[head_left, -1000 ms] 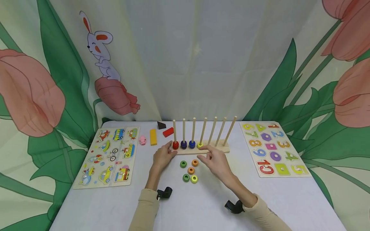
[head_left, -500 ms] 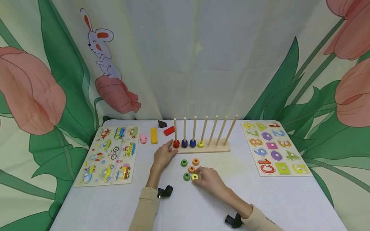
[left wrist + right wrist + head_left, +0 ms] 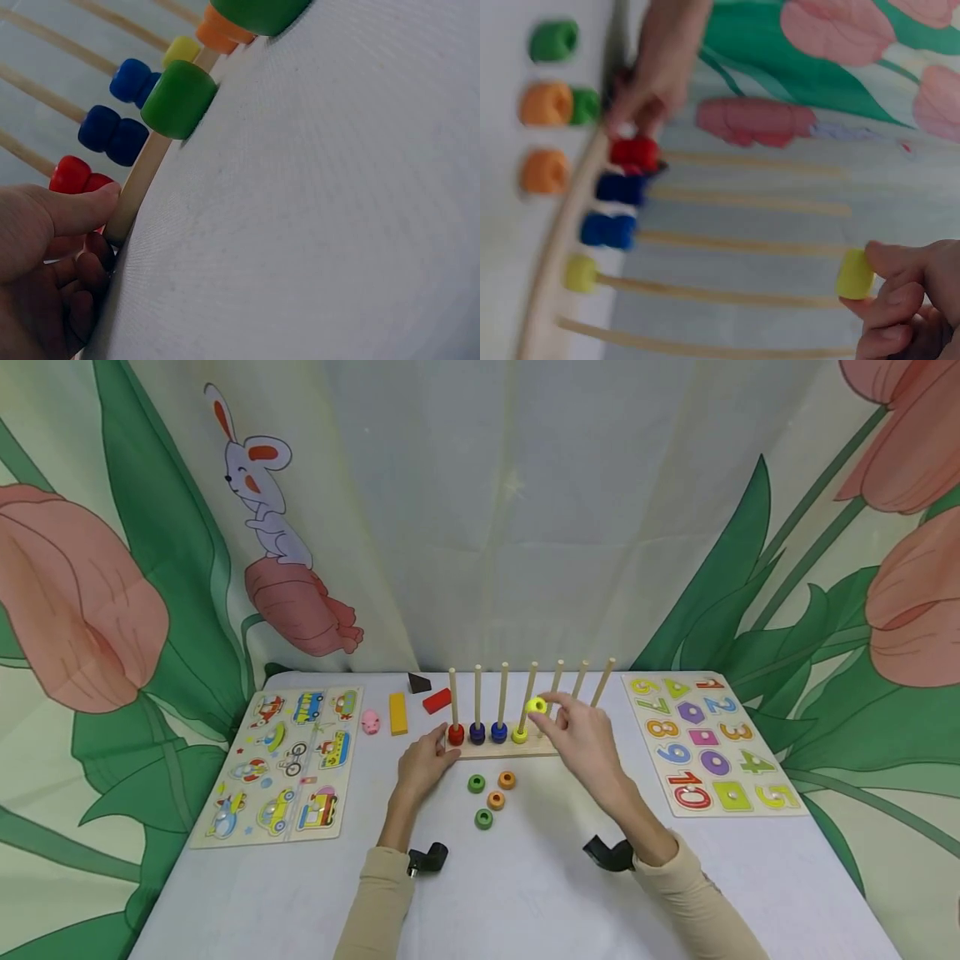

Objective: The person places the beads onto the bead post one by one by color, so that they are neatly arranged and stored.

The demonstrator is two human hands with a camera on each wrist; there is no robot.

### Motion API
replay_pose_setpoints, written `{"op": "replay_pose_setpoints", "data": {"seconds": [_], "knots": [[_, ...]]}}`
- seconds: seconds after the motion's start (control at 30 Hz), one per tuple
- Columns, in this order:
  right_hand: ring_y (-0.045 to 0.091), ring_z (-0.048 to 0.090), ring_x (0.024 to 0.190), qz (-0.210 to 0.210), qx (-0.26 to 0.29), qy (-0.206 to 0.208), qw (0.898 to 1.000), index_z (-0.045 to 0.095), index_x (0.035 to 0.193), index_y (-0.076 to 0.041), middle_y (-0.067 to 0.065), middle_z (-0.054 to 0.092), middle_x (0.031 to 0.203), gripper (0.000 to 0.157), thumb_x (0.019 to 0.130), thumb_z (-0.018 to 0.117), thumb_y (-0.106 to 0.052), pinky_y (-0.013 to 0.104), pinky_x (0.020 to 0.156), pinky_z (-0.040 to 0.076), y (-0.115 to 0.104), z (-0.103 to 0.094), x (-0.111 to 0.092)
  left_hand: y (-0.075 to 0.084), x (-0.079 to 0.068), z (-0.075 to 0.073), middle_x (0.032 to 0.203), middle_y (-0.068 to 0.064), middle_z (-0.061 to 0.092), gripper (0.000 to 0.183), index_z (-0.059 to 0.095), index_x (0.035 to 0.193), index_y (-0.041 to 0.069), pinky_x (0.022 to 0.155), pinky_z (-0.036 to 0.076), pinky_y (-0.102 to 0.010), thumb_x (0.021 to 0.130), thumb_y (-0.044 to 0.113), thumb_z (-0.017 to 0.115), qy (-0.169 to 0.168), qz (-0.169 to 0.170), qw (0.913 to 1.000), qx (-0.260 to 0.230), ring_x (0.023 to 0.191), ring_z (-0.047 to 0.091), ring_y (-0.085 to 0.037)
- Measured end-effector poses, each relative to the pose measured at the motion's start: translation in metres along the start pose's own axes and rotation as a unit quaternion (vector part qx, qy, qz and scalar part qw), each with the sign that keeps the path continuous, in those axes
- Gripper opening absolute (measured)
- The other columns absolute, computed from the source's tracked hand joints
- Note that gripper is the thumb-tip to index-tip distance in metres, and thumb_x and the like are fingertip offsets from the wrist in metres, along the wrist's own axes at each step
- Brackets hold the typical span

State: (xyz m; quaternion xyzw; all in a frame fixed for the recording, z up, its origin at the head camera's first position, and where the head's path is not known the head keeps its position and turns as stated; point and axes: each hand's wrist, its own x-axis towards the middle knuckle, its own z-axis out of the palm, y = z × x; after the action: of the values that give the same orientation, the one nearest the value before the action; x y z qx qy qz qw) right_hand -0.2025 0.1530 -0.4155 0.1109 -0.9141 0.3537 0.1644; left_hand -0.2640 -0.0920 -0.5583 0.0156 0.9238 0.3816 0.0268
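A wooden peg stand [image 3: 540, 748] with several upright pegs stands at the back of the table. Its left end is gripped between the thumb and fingers of my left hand [image 3: 424, 768]. Red beads [image 3: 455, 735], dark blue beads [image 3: 477, 734], blue beads [image 3: 498, 733] and one yellow bead [image 3: 520, 735] sit low on the first pegs from the left. My right hand [image 3: 585, 739] pinches another yellow bead [image 3: 855, 274], raised near the top of the peg that bears the single yellow one. Green beads [image 3: 483, 819] and orange beads [image 3: 496, 800] lie in front of the stand.
A vehicle puzzle board [image 3: 281, 768] lies at left, a number puzzle board [image 3: 712, 747] at right. Behind my left hand are a pink pig figure [image 3: 371, 722], a yellow block [image 3: 398, 714], a red block [image 3: 437, 701] and a dark wedge [image 3: 419, 683].
My right hand went down to the loose yellow bead, pinched it and lifted it up to the pegs. The left hand has stayed at the stand's left end.
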Motion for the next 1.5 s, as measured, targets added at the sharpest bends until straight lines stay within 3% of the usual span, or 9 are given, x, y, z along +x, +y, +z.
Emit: {"op": "replay_pose_setpoints", "data": {"seconds": [0.1, 0.2, 0.53, 0.8, 0.9, 1.0, 1.1, 1.2, 1.5], "knots": [[0.014, 0.037, 0.043, -0.022, -0.018, 0.061, 0.998, 0.065, 0.117, -0.005, -0.002, 0.043, 0.053, 0.038, 0.089, 0.067, -0.031, 0.029, 0.041, 0.029, -0.005, -0.015, 0.019, 0.000, 0.000, 0.000, 0.063, -0.001, 0.049, 0.063, 0.048, 0.140, 0.010, 0.053, 0.030, -0.031, 0.085, 0.032, 0.071, 0.001, 0.003, 1.0000, 0.000, 0.054, 0.042, -0.016], [0.016, 0.038, 0.043, -0.035, -0.017, 0.096, 0.995, 0.065, 0.117, -0.005, 0.000, 0.043, 0.053, 0.037, 0.090, 0.066, -0.031, 0.034, 0.051, 0.035, -0.009, -0.022, 0.035, -0.001, -0.001, 0.000, 0.063, -0.001, 0.050, 0.063, 0.048, 0.140, 0.010, 0.052, 0.030, -0.030, 0.086, 0.032, 0.071, -0.001, 0.002, 1.0000, -0.003, 0.054, 0.042, -0.016], [0.015, 0.035, 0.040, -0.008, -0.023, 0.048, 0.999, 0.065, 0.115, -0.002, 0.001, 0.044, 0.054, 0.037, 0.090, 0.066, -0.029, 0.028, 0.040, 0.027, -0.007, -0.010, 0.050, -0.001, 0.001, 0.003, 0.063, 0.002, 0.049, 0.063, 0.049, 0.139, 0.009, 0.051, 0.029, -0.030, 0.086, 0.034, 0.070, -0.001, 0.019, 0.9998, 0.003, 0.053, 0.041, -0.014], [0.014, 0.035, 0.039, -0.046, 0.014, 0.106, 0.993, 0.067, 0.113, -0.006, -0.004, 0.041, 0.050, 0.031, 0.090, 0.067, -0.027, 0.030, 0.044, 0.029, 0.000, 0.001, 0.031, -0.001, 0.000, 0.001, 0.063, 0.001, 0.049, 0.063, 0.049, 0.139, 0.009, 0.051, 0.029, -0.030, 0.086, 0.033, 0.071, 0.004, 0.014, 0.9999, 0.005, 0.052, 0.041, -0.014], [0.011, 0.034, 0.038, -0.038, 0.033, 0.070, 0.996, 0.069, 0.108, -0.007, -0.005, 0.041, 0.049, 0.026, 0.089, 0.068, -0.024, 0.028, 0.040, 0.028, 0.009, 0.017, 0.016, 0.000, -0.001, -0.001, 0.064, 0.001, 0.049, 0.063, 0.048, 0.140, 0.010, 0.051, 0.029, -0.030, 0.086, 0.033, 0.070, 0.004, 0.011, 0.9999, 0.007, 0.053, 0.041, -0.014], [0.008, 0.033, 0.038, -0.004, 0.028, -0.014, 1.000, 0.070, 0.103, -0.006, -0.006, 0.043, 0.049, 0.024, 0.087, 0.070, -0.025, 0.025, 0.037, 0.026, 0.022, 0.040, 0.002, 0.000, -0.001, -0.002, 0.064, 0.000, 0.049, 0.063, 0.048, 0.140, 0.010, 0.051, 0.029, -0.030, 0.086, 0.033, 0.070, 0.002, 0.009, 0.9999, 0.008, 0.053, 0.041, -0.015], [0.008, 0.034, 0.040, 0.037, 0.015, -0.101, 0.994, 0.071, 0.099, -0.007, -0.005, 0.046, 0.049, 0.022, 0.084, 0.073, -0.024, 0.024, 0.039, 0.027, 0.035, 0.063, -0.010, 0.000, -0.001, -0.003, 0.064, 0.000, 0.049, 0.063, 0.048, 0.140, 0.010, 0.051, 0.029, -0.030, 0.086, 0.033, 0.071, 0.002, 0.005, 1.0000, 0.007, 0.053, 0.041, -0.015], [0.008, 0.037, 0.043, 0.065, 0.012, -0.158, 0.985, 0.071, 0.098, -0.009, -0.004, 0.047, 0.050, 0.023, 0.081, 0.076, -0.023, 0.024, 0.041, 0.029, 0.047, 0.079, -0.019, 0.001, 0.000, -0.003, 0.065, 0.000, 0.049, 0.063, 0.048, 0.140, 0.011, 0.051, 0.029, -0.030, 0.086, 0.033, 0.070, 0.001, -0.001, 1.0000, 0.005, 0.053, 0.041, -0.015], [0.007, 0.042, 0.045, 0.062, -0.006, -0.180, 0.982, 0.068, 0.100, -0.009, -0.004, 0.049, 0.053, 0.026, 0.081, 0.077, -0.025, 0.025, 0.041, 0.034, 0.060, 0.099, -0.036, 0.000, 0.000, -0.001, 0.064, 0.000, 0.048, 0.063, 0.048, 0.141, 0.012, 0.051, 0.029, -0.030, 0.086, 0.033, 0.070, 0.000, -0.004, 1.0000, -0.001, 0.053, 0.041, -0.015]]}}
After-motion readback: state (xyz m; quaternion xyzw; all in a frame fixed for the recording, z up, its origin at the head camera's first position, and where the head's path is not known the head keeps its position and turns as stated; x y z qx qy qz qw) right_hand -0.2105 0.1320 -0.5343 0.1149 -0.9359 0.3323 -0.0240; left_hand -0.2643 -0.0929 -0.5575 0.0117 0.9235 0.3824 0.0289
